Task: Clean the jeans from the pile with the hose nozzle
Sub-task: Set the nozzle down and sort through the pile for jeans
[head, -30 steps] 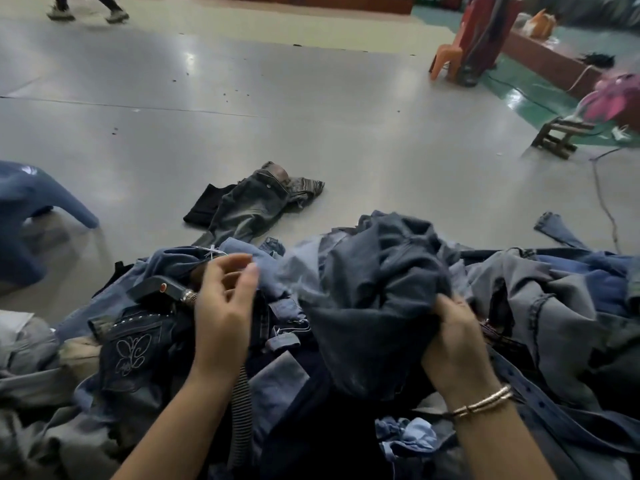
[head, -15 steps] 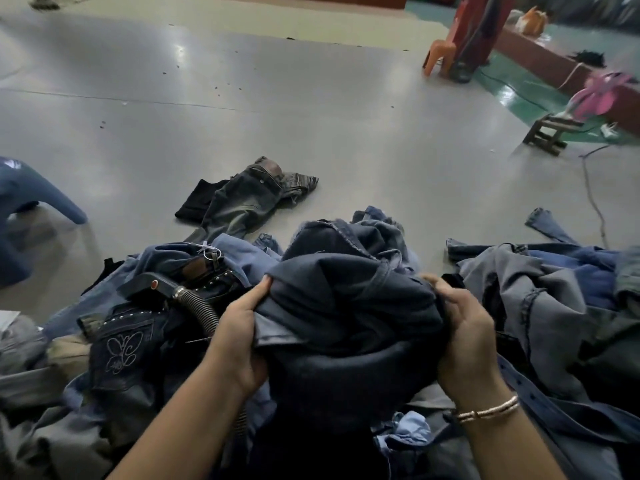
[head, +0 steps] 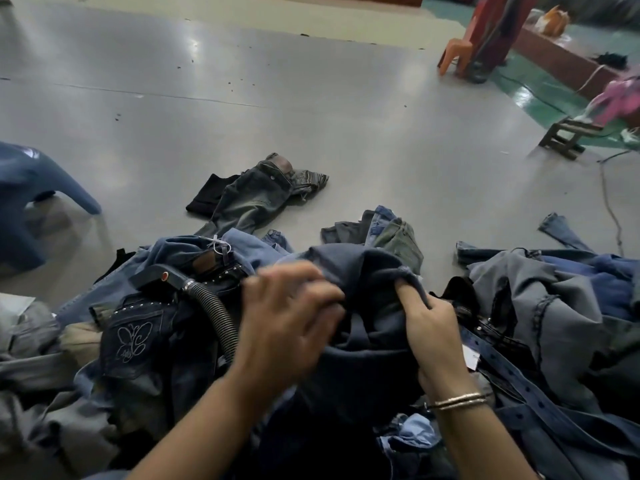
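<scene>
A pile of jeans [head: 554, 306] fills the lower half of the view. On top at the centre lies a dark blue pair of jeans [head: 367, 271]. My right hand [head: 429, 323] grips its bunched fabric, fingers curled into a fold. My left hand [head: 287, 317] is blurred by motion over the left edge of the same pair; whether it holds the fabric is unclear. The black hose nozzle [head: 156, 277] with a red button lies on the pile to the left, its ribbed hose [head: 216, 313] running down behind my left forearm.
A single faded pair of jeans [head: 252, 195] lies apart on the grey floor beyond the pile. A blue plastic stool [head: 31, 188] stands at the left. A small wooden stool [head: 568, 140], a cable and an orange chair [head: 453, 55] are at the right back.
The dark jeans have been pulled lower and flatter on the pile. My left hand moved up and right over the fabric, now blurred. My right hand shifted its grip onto a fold.
</scene>
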